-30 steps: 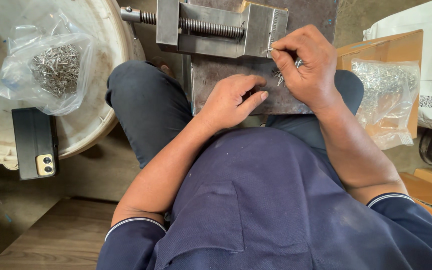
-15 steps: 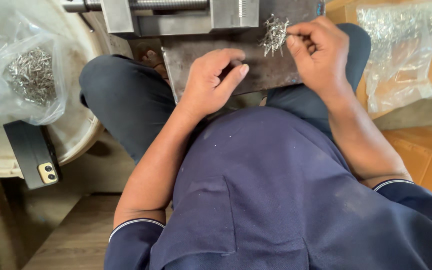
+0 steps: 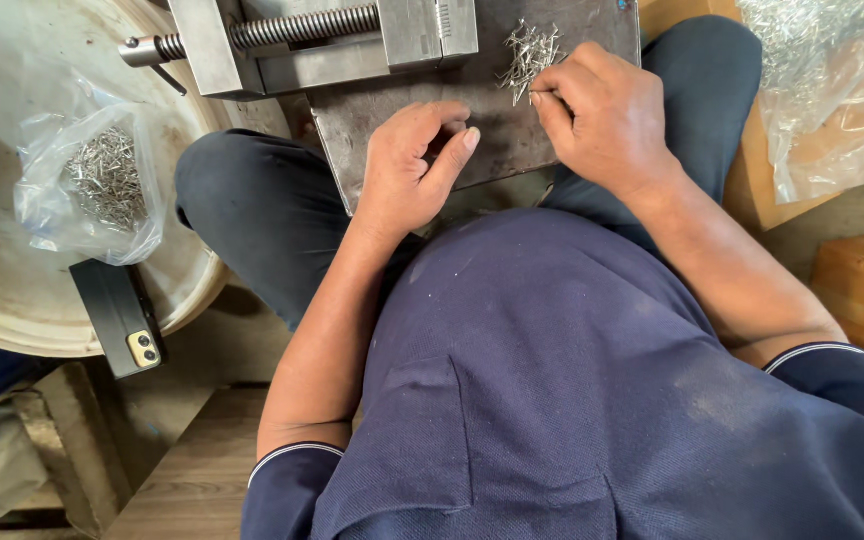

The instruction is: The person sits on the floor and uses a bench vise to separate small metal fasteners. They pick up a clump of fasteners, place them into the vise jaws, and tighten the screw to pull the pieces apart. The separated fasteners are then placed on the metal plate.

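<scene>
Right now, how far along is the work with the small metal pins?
Done: nothing visibly finished; the vise holds no pin that shows. In hand: the right hand picks at the loose pin pile on the steel plate; the left hand rests curled there. Left: two bags of pins.

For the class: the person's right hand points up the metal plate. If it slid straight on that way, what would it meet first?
Most likely the small heap of metal pins just beyond the right hand, lying on the metal plate.

Two hands (image 3: 407,165), two clear bags (image 3: 92,185), one vise (image 3: 302,40), one phone (image 3: 122,318), one pin pile (image 3: 529,52).
</scene>
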